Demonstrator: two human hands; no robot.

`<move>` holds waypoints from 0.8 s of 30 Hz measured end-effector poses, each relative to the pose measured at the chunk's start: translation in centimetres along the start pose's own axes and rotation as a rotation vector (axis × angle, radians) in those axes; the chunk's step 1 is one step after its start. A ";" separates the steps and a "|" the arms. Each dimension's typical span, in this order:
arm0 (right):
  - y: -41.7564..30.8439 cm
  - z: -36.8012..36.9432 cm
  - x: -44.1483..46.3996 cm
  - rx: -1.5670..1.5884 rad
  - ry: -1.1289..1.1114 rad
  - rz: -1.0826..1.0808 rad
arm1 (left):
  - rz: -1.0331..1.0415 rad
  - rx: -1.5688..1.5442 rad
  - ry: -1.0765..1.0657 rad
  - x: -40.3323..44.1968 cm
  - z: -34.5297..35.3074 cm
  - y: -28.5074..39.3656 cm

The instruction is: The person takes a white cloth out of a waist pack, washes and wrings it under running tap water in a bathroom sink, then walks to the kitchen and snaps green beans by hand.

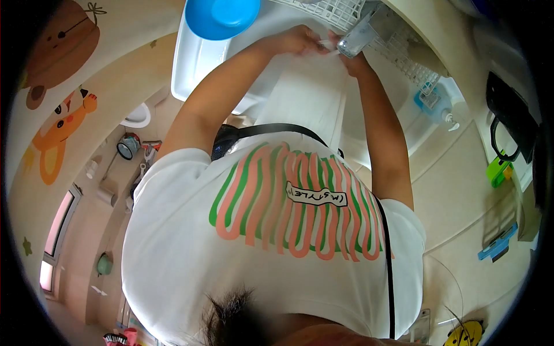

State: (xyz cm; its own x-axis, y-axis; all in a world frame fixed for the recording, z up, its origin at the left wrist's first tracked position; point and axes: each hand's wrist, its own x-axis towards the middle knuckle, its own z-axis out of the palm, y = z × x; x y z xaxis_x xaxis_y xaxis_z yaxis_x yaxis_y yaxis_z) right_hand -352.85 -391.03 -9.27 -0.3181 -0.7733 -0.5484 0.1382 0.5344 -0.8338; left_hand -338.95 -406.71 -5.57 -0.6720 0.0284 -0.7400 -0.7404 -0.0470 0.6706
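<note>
My left hand (300, 40) reaches over the white basin with its fingers curled together. Close by on its right is my right hand (352, 61), partly hidden behind a shiny, see-through-looking cylindrical piece (353, 44); whether I hold that piece or it is fixed there I cannot tell. Small whitish bits (329, 45) show between my fingertips, too blurred to name. Both hands look closed around them. Below the hands a smooth white strip (306, 92) runs toward my body.
A blue bowl (222, 20) stands at the basin's left end. White wire racks (340, 12) lie behind the hands. At right are a blue pump bottle (430, 99), a black handled item (508, 118) and a blue clip-like item (497, 242). Cartoon-decorated wall (115, 69) curves at left.
</note>
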 end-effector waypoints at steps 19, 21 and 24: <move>-3.7 -3.1 -2.6 0.136 -0.296 0.222 | 0.356 -0.116 0.293 1.7 -0.9 -0.5; -4.0 -2.0 -2.9 0.107 -0.212 0.173 | 0.365 -0.061 0.243 2.3 -1.7 -1.7; -3.3 -1.9 -2.3 0.138 -0.263 0.175 | 0.217 0.057 0.133 0.6 -2.8 -1.1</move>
State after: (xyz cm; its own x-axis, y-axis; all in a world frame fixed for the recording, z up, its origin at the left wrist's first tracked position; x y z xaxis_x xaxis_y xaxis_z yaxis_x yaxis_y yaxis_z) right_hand -354.33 -390.33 -5.14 -0.0279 -0.7452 -0.6662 0.3005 0.6294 -0.7166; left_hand -338.49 -409.40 -6.92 -0.8103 -0.1084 -0.5759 -0.5809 0.0188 0.8137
